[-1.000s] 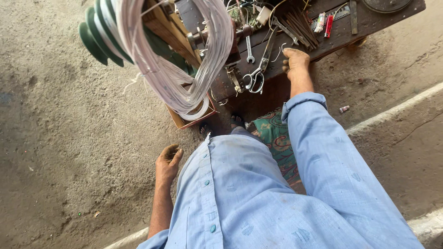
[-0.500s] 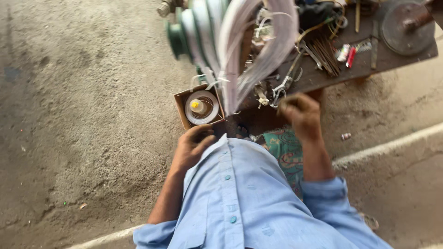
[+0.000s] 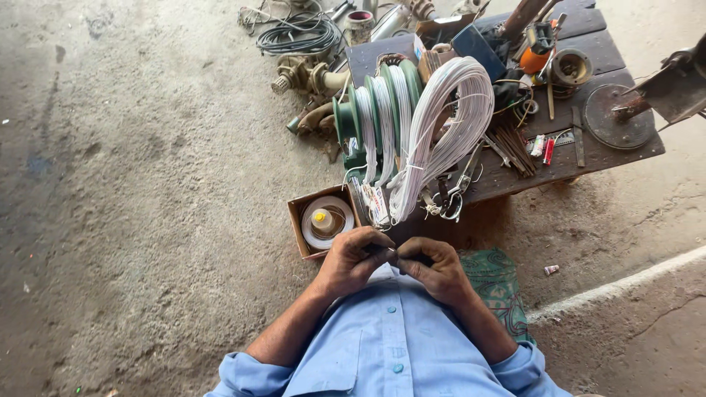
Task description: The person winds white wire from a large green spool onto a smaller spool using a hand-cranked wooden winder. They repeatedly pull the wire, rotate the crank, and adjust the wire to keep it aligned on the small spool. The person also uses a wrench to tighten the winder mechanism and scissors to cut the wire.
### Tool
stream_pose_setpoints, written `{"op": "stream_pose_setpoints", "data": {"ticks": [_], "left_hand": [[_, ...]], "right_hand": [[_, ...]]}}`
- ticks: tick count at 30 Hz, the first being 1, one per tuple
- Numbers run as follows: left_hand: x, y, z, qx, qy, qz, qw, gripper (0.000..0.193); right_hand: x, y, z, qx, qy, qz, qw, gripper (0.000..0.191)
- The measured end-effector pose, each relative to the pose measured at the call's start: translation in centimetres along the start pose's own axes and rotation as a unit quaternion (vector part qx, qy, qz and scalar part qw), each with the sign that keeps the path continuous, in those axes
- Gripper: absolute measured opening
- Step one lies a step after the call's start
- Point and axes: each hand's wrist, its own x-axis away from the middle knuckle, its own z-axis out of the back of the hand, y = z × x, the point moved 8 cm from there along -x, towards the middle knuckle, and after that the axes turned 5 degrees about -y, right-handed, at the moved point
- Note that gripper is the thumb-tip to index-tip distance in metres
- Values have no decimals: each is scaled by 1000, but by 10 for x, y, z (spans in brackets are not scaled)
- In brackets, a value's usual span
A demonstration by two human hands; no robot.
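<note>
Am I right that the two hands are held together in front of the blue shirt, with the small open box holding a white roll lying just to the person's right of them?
Not quite: the head view shows the open box with the white roll to the person's left of the hands, beside the left hand. The left hand and right hand do meet in front of the blue shirt.

I see a low dark wooden bench (image 3: 588, 158) on the rough concrete floor (image 3: 147, 206). On the bench lie a round metal disc (image 3: 614, 117), scissors (image 3: 450, 198), small hand tools and a white wire bundle (image 3: 448, 117) (looped). A small cardboard box (image 3: 298, 220) sits on the floor beside it.
</note>
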Motion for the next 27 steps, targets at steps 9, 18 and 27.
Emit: {"op": "stream_pose_setpoints", "data": {"ticks": [9,18,27], "left_hand": [[9,11,26,-105,56,-44,992,9],[15,1,39,-111,51,13,992,14],[9,18,57,-191,93,-12,977,17]], "right_hand": [[-17,-3,-23,5,16,-14,1000,4],[-10,-31,-39,236,95,-12,967,16],[-13,-72,-73,407,92,114,901,26]]}}
